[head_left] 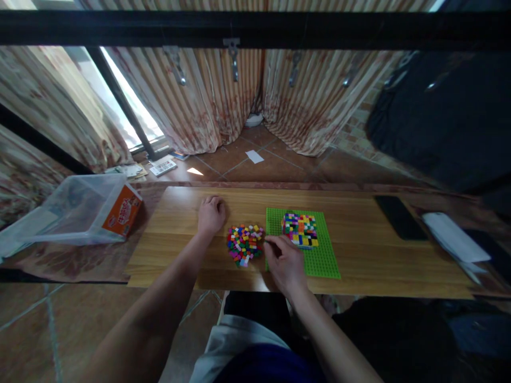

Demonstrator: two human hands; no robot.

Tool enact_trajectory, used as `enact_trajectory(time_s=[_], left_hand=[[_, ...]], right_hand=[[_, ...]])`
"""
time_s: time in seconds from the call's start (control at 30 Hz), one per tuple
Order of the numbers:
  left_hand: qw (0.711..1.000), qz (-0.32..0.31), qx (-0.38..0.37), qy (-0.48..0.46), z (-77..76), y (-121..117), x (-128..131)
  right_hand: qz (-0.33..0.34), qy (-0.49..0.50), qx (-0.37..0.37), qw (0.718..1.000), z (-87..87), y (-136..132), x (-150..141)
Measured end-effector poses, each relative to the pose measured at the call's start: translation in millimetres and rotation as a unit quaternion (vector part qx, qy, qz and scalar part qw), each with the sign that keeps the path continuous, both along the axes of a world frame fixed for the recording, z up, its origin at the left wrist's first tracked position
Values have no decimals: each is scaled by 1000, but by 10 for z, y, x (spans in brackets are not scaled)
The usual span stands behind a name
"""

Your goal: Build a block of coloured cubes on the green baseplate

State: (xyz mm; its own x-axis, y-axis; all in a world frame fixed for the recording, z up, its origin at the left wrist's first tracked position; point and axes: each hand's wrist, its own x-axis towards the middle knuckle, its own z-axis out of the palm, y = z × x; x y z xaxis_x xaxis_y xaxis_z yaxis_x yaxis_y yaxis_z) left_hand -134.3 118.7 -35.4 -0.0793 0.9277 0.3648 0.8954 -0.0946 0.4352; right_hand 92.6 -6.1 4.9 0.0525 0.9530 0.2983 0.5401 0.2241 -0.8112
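While the left hand (212, 215) rests on the wooden table (371, 271) with its fingers loosely curled, the right hand (285, 260) does the finer work, its thumb and forefinger drawn close together. From where I stand I cannot tell whether a brick is caught in that pinch, nor whether anything is tucked under the left hand's fingers.

Between the two hands lies a heap of loose bricks (244, 244) in many colours, its right side just beside the right hand's fingertips. Beneath and beyond the right hand is a green studded board (323, 263), and on it, just past the knuckles, sits a block of joined bricks (300, 230), packed in a patchwork of colours.

As far as I can judge, a good deal is done: the block looks closely filled and seems more than one layer thick, though I cannot count the layers. Plenty is left over, for the heap holds many bricks not yet joined, and bare studs show on the board to the right of the block and on its near side.

Well to the left of the left hand stands a clear plastic tub (82, 210) with an orange label.
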Motion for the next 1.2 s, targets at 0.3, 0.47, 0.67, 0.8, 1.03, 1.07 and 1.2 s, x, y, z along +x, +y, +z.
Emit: enact_trajectory(time_s=[0.3, 0.47, 0.67, 0.8, 1.03, 1.07, 1.2], left_hand=[[1000, 0, -2, 7, -13, 18, -11], [1000, -1, 2, 0, -20, 20, -14], [1000, 3, -3, -7, -7, 12, -6], [1000, 2, -10, -5, 3, 8, -2], [1000, 4, -3, -1, -14, 13, 1], [1000, 4, -3, -2, -15, 13, 2], [1000, 4, -7, -2, -18, 13, 5]], right_hand=[[-80, 37, -41, 995, 82, 29, 661], [-94, -14, 35, 995, 46, 195, 770], [-122, -71, 59, 988, 13, 296, 734], [-122, -75, 62, 988, -33, 302, 711], [-132, -13, 54, 990, -108, 318, 668], [-132, -7, 53, 990, -114, 322, 667], [-131, 8, 53, 990, -144, 325, 695]])
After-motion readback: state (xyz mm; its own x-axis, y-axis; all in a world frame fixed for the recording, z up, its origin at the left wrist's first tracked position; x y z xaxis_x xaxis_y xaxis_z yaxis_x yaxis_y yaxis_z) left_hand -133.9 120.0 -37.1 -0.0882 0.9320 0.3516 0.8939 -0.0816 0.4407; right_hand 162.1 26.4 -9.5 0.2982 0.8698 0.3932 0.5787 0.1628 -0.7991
